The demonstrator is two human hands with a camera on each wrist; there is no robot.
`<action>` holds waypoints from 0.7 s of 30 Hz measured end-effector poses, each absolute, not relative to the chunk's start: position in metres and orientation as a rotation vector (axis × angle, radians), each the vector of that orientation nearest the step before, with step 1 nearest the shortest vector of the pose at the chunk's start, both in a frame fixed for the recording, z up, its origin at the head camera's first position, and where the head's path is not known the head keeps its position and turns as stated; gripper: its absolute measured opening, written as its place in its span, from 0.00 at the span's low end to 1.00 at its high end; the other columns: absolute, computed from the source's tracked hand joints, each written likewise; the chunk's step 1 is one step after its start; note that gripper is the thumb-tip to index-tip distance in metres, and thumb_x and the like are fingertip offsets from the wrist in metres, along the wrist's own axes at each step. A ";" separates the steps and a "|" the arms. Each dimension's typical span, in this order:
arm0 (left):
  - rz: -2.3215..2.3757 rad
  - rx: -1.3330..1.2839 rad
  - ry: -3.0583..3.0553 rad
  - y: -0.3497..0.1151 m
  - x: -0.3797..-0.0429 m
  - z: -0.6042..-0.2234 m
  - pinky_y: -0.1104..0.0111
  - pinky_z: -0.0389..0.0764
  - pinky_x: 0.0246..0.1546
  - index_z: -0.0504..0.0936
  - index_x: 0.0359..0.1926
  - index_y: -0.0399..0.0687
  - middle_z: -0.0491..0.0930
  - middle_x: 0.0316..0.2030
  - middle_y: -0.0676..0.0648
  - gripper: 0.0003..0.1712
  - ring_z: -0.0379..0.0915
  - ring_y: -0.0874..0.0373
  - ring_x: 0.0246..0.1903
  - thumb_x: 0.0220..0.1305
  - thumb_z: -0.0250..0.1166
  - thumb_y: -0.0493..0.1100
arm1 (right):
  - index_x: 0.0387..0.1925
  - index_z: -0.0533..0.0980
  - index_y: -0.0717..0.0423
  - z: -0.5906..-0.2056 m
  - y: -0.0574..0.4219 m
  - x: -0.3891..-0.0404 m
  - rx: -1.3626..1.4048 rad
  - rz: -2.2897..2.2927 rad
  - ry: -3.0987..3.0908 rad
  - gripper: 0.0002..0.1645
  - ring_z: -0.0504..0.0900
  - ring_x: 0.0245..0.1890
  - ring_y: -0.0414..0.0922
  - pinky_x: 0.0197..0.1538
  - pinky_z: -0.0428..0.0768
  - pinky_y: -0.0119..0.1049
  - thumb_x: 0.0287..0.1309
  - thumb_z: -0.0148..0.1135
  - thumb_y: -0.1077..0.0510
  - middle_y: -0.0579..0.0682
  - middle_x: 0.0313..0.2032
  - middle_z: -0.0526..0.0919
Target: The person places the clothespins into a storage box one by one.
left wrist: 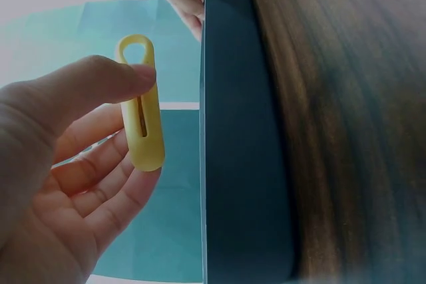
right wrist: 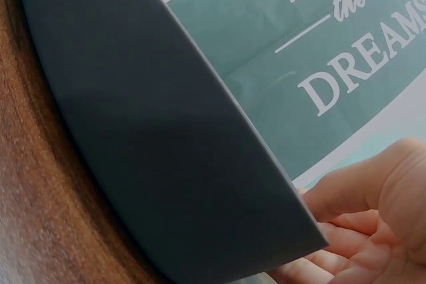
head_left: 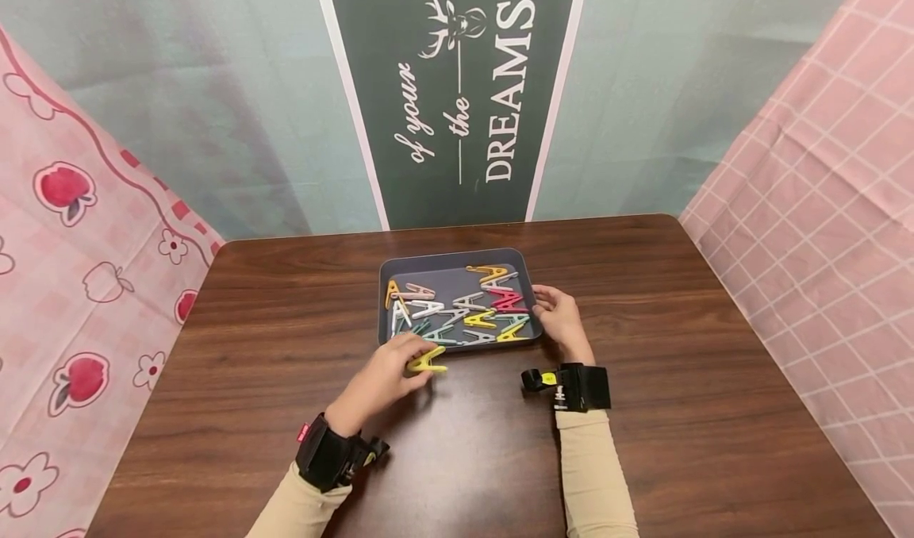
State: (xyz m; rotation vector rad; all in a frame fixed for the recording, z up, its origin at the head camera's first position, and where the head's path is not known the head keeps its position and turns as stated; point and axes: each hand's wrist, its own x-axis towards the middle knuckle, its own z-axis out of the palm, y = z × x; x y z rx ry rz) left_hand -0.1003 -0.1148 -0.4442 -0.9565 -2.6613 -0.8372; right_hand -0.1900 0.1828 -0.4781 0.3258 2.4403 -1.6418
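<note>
In the head view, a dark grey tray (head_left: 446, 262) lies on the table, with many plastic clothespins inside in yellow, orange, red, white and green. My left hand (head_left: 389, 371) is just outside its front edge and pinches a yellow clothespin (head_left: 428, 359). The left wrist view shows this clothespin (left wrist: 148, 141) between the thumb and the fingers, apart from the tray wall. At the tray's right side, my right hand (head_left: 562, 321) holds the rim. In the right wrist view, its thumb meets the rim near the front corner; the tray (right wrist: 153, 118) partly hides the fingertips.
The brown wooden table (head_left: 685, 379) ends at a backdrop with a dark lettered panel (head_left: 457, 197). Pink cloths hang at the left and right. Black wrist cameras (head_left: 571, 387) sit on both forearms.
</note>
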 end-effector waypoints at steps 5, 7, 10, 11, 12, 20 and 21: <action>-0.859 -0.906 -2.719 -0.113 -0.109 -0.442 0.67 0.79 0.39 0.82 0.46 0.41 0.82 0.39 0.47 0.19 0.76 0.57 0.38 0.51 0.73 0.37 | 0.64 0.67 0.64 -0.477 0.184 -0.190 0.326 -1.649 2.441 0.26 0.73 0.64 0.58 0.66 0.72 0.51 0.65 0.47 0.70 0.66 0.63 0.73; -0.852 -0.888 -2.738 -0.112 -0.113 -0.441 0.65 0.80 0.41 0.82 0.46 0.41 0.82 0.40 0.46 0.19 0.77 0.56 0.40 0.52 0.72 0.37 | 0.64 0.67 0.64 -0.477 0.184 -0.190 0.326 -1.654 2.438 0.26 0.73 0.64 0.58 0.66 0.72 0.51 0.65 0.47 0.70 0.66 0.63 0.73; -0.861 -0.855 -2.774 -0.111 -0.117 -0.439 0.64 0.80 0.42 0.82 0.47 0.41 0.82 0.41 0.46 0.19 0.76 0.56 0.40 0.53 0.72 0.38 | 0.64 0.67 0.64 -0.477 0.183 -0.190 0.322 -1.661 2.434 0.25 0.73 0.64 0.58 0.66 0.73 0.51 0.65 0.48 0.70 0.66 0.63 0.73; -0.862 -0.844 -2.787 -0.111 -0.119 -0.438 0.64 0.80 0.41 0.82 0.47 0.42 0.82 0.41 0.46 0.18 0.76 0.56 0.39 0.53 0.71 0.38 | 0.64 0.67 0.64 -0.477 0.183 -0.190 0.315 -1.660 2.437 0.25 0.73 0.64 0.58 0.66 0.73 0.51 0.65 0.48 0.70 0.67 0.63 0.73; -0.865 -0.836 -2.798 -0.111 -0.120 -0.437 0.65 0.80 0.41 0.82 0.48 0.42 0.82 0.42 0.46 0.18 0.75 0.57 0.39 0.54 0.71 0.38 | 0.64 0.67 0.64 -0.478 0.183 -0.190 0.308 -1.659 2.438 0.25 0.73 0.64 0.58 0.66 0.73 0.51 0.65 0.48 0.70 0.67 0.63 0.73; -0.839 -0.819 -2.834 -0.107 -0.133 -0.429 0.62 0.80 0.41 0.82 0.50 0.41 0.82 0.44 0.44 0.18 0.76 0.55 0.41 0.58 0.69 0.39 | 0.64 0.68 0.64 -0.479 0.184 -0.189 0.312 -1.662 2.443 0.25 0.73 0.64 0.58 0.66 0.73 0.51 0.65 0.48 0.71 0.66 0.63 0.73; -0.822 -0.818 -2.833 -0.107 -0.135 -0.428 0.62 0.80 0.43 0.82 0.50 0.41 0.82 0.45 0.44 0.18 0.76 0.54 0.42 0.57 0.69 0.39 | 0.64 0.68 0.64 -0.479 0.184 -0.189 0.312 -1.661 2.443 0.25 0.73 0.64 0.58 0.66 0.73 0.51 0.65 0.48 0.71 0.66 0.63 0.73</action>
